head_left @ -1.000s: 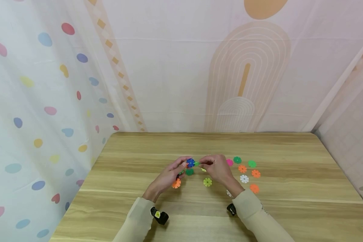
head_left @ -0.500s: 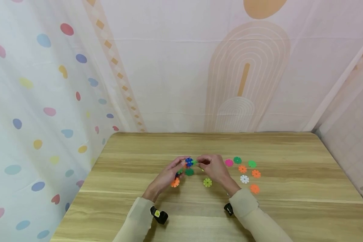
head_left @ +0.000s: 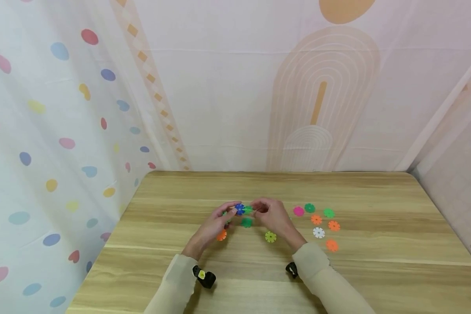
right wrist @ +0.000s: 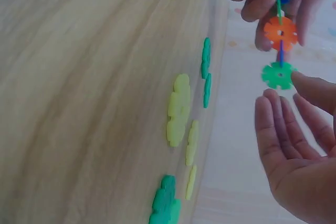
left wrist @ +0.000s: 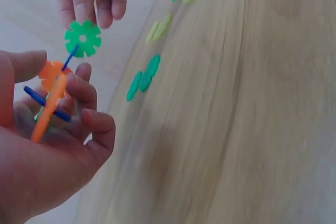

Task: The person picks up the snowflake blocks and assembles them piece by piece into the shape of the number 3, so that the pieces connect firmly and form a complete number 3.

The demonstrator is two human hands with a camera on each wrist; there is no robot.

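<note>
Both hands have drifted slightly toward 9 o'clock since a second ago, and the cluster of snowflake discs between them has gone along. Left hand [head_left: 213, 226] curls its fingers and thumb round the cluster of joined discs [left wrist: 50, 100], blue and orange pieces slotted crosswise, held just above the table [head_left: 377, 270]. At the cluster's outer end sits a bright green disc [right wrist: 277, 75]; the right hand [head_left: 272, 216] is at it with fingers loosely spread, thumb tip touching the disc's edge in the right wrist view, not closed round it. In the head view this pairing hovers near the table's middle. Beneath the hands lie a dark green disc [head_left: 246, 222] and an orange disc [head_left: 221, 236]; a lime disc [head_left: 270, 237] rests at 5 o'clock from the cluster. Loose discs [head_left: 318, 232] in pink, green, orange and white are scattered at 3 o'clock, well apart from the hands.
</note>
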